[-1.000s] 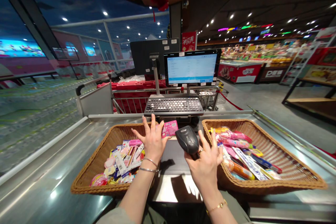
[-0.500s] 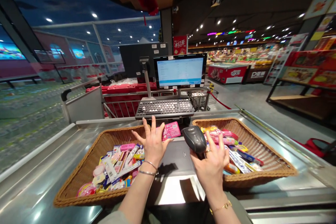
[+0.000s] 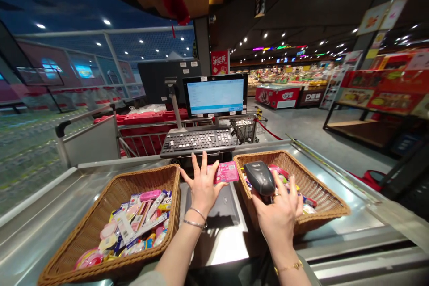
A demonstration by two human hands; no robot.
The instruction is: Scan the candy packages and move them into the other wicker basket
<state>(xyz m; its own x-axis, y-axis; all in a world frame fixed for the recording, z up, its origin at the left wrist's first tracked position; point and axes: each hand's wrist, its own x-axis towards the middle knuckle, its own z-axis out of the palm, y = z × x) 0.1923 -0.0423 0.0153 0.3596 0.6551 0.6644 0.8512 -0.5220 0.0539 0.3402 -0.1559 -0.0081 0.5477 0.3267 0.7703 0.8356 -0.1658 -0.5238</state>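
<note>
My left hand point(image 3: 203, 187) reaches over the counter between two wicker baskets, thumb and index finger holding a flat pink packet point(image 3: 228, 173) with its printed label facing up. Its other fingers are stretched out. My right hand point(image 3: 279, 208) grips a black handheld barcode scanner point(image 3: 259, 177), whose head hangs over the near-left part of the right basket point(image 3: 318, 183). Bright wrapped sweets lie in that basket, partly hidden by the scanner and hand. To the left, another basket point(image 3: 87, 208) contains several small packets and wrapped sweets point(image 3: 134, 228).
Behind the hands stand a keyboard point(image 3: 197, 140) and a lit monitor point(image 3: 215, 96). A grey flat plate point(image 3: 228, 212) is set in the metal counter point(image 3: 100, 174). Beyond are red crates point(image 3: 147, 118), a trolley and a shop floor with display shelves.
The camera view has swung to the right. Both hands have shifted right relative to the baskets, carrying the pink packet towards the right basket's rim and the scanner over that basket.
</note>
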